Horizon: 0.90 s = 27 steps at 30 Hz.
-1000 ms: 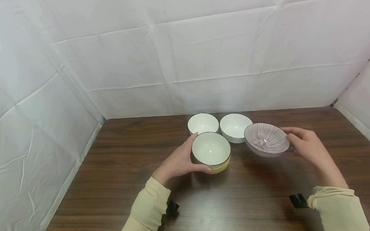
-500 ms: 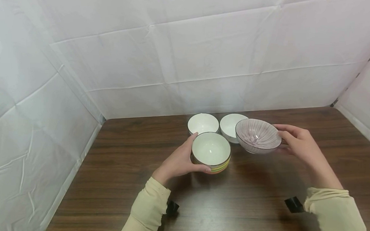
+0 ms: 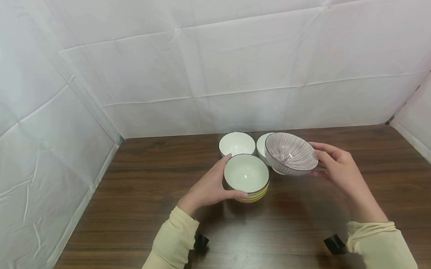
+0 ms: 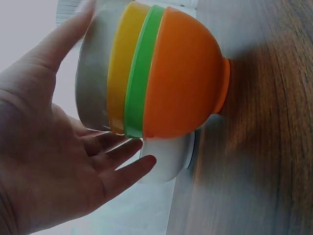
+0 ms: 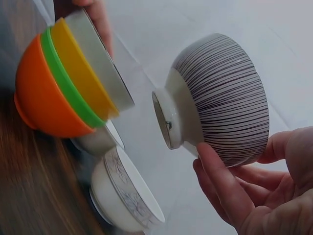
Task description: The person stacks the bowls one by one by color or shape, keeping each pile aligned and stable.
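Note:
My left hand (image 3: 206, 187) holds the side of a nested bowl stack on the table, thumb at the near side. In the left wrist view the stack shows an orange bowl (image 4: 188, 73) at the bottom, then a green bowl (image 4: 139, 78), a yellow bowl (image 4: 119, 73) and a greyish bowl on top, white inside (image 3: 246, 173). Off the table, just right of the stack, my right hand (image 3: 337, 166) grips a striped bowl (image 3: 289, 153) between thumb and fingers. It is tilted; its foot and dark outer lines show in the right wrist view.
Behind the stack stands a white bowl (image 3: 236, 143). Beside it a second white bowl (image 3: 262, 146) is partly covered by the striped one; the right wrist view shows a branch-like pattern on a white bowl (image 5: 117, 188). White sheeting (image 3: 239, 72) backs the wooden table (image 3: 149, 179).
My right hand has carried the striped bowl leftward and slightly away from me, now overlapping the right-hand white bowl in view. The left hand and the stack have stayed in place.

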Available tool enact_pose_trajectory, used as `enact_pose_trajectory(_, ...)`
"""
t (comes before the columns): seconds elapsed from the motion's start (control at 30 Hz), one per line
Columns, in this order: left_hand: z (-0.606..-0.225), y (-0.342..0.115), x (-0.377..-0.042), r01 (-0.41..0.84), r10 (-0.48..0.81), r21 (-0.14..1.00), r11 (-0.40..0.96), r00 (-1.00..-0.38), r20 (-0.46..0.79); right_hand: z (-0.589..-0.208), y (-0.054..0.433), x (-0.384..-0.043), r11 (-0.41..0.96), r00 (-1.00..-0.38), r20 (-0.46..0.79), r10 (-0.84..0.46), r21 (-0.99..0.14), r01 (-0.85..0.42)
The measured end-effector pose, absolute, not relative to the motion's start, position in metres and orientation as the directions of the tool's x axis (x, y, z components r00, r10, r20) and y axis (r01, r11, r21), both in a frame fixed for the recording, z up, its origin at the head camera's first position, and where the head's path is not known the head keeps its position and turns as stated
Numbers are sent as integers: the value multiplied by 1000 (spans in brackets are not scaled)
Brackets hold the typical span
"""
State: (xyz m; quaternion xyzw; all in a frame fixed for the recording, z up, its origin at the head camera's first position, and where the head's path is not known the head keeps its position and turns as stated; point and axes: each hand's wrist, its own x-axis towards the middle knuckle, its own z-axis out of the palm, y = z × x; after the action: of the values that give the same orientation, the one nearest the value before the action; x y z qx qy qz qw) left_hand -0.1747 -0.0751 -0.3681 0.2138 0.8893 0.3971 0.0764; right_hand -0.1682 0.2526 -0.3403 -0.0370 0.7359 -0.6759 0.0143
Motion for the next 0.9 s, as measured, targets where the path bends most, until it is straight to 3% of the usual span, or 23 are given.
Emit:
enact_pose_trajectory(0.23,-369,-71,-175,358,373,706,611,-917,143,-342,239,-165,-8,-993,75,-86,-997,-74)
enact_pose_trajectory(0.4,-368,-68,-175,455,340,691,562,-889,308,-343,230,-164,-42,-992,86,-87,-996,-82)
enact_pose_trajectory(0.57,-367,-65,-173,509,321,684,523,-861,395,-343,219,-161,-45,-994,76,-85,-996,-72)
enact_pose_trajectory(0.7,-365,-61,-170,521,329,686,508,-854,404,-343,209,-158,-48,-994,65,-89,-997,-61)
enact_pose_trajectory(0.9,-363,-53,-166,492,328,720,489,-869,371,-344,197,-153,53,-993,87,-85,-994,-91)
